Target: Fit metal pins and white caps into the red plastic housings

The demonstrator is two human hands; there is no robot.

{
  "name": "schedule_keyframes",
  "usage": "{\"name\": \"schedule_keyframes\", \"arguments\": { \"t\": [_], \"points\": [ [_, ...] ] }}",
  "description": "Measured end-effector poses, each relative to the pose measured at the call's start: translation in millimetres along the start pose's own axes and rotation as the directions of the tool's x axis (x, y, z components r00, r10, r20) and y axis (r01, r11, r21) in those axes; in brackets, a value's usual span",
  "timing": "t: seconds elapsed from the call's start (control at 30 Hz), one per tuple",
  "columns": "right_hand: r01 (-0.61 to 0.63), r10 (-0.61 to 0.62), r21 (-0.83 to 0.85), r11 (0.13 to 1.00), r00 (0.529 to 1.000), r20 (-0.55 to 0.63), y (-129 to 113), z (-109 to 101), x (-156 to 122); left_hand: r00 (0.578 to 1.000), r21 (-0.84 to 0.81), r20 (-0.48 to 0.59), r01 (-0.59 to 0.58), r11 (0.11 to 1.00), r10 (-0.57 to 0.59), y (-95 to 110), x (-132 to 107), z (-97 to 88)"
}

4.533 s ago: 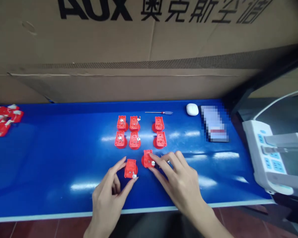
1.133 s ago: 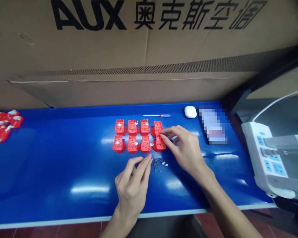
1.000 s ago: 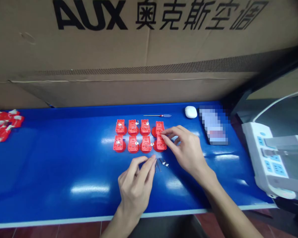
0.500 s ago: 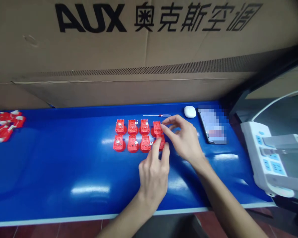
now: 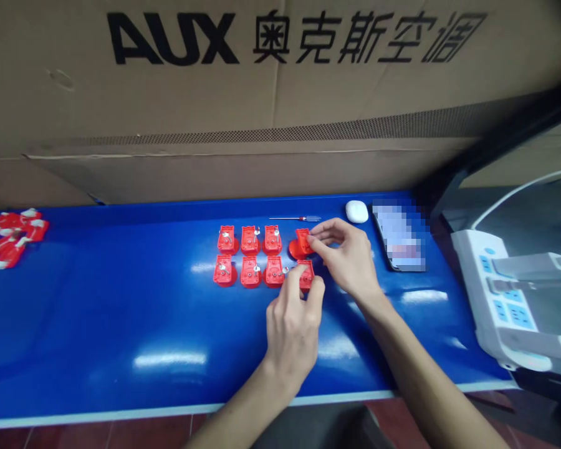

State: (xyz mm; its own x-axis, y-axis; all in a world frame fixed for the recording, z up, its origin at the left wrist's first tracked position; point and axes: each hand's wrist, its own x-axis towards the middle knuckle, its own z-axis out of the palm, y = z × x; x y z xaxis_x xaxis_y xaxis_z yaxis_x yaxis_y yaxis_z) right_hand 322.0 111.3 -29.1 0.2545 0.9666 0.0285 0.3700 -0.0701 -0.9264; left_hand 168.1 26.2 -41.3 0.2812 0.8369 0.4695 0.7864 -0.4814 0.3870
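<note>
Two rows of red plastic housings (image 5: 250, 272) lie open side up on the blue table (image 5: 121, 299), several with small metal and white bits inside. My right hand (image 5: 353, 259) pinches the rear-right red housing (image 5: 302, 242) by its right side, and that housing is tilted. Around the front-right red housing (image 5: 307, 274) the fingers of my left hand (image 5: 292, 321) are closed, fingertips on either side; they partly cover it. Just behind the rows lies a thin screwdriver (image 5: 303, 218) with a clear handle.
A white rounded case (image 5: 356, 211) and a phone (image 5: 399, 240) with a blurred screen lie at the back right. Red-and-white parts (image 5: 12, 237) are heaped at the far left. A white power strip (image 5: 498, 299) stands right of the table; a cardboard box (image 5: 262, 106) rises behind.
Both right-end housings have shifted a little to the right, away from the others, with my hands on them. The rear one has tipped over to one side.
</note>
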Motion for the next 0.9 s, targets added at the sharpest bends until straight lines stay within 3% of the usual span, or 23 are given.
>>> {"name": "schedule_keyframes", "arguments": {
  "t": [0.33,0.47,0.57,0.63,0.73,0.9],
  "points": [
    [-0.021,0.030,0.051,0.998,0.984,-0.175,0.4,-34.2,-23.3,0.990,-0.094,-0.115,-0.091,0.991,0.080,4.7,-4.6,3.3],
    [-0.036,0.052,0.064,0.997,0.962,-0.267,-12.8,-54.1,-50.4,0.979,-0.130,-0.165,-0.143,0.981,0.121,5.6,-24.8,-30.8],
    [-0.099,0.109,0.054,0.994,0.968,-0.228,-27.7,-59.0,-81.1,0.988,-0.048,-0.115,-0.109,0.993,0.103,-1.4,-47.8,-65.3],
    [-0.159,0.160,0.014,0.987,0.983,-0.085,-35.3,-51.1,-104.1,0.988,-0.028,-0.135,-0.075,0.997,0.071,-11.5,-59.7,-80.6],
    [-0.097,0.099,-0.023,0.995,0.990,0.097,-38.2,-24.9,-135.2,0.989,-0.066,-0.147,-0.022,0.998,0.012,-30.9,-69.0,-87.5],
    [0.022,-0.010,-0.105,0.994,0.993,0.118,-27.6,21.6,-161.8,0.989,-0.149,-0.139,0.030,0.988,-0.051,-55.2,-74.9,-85.5]
  ]
}}
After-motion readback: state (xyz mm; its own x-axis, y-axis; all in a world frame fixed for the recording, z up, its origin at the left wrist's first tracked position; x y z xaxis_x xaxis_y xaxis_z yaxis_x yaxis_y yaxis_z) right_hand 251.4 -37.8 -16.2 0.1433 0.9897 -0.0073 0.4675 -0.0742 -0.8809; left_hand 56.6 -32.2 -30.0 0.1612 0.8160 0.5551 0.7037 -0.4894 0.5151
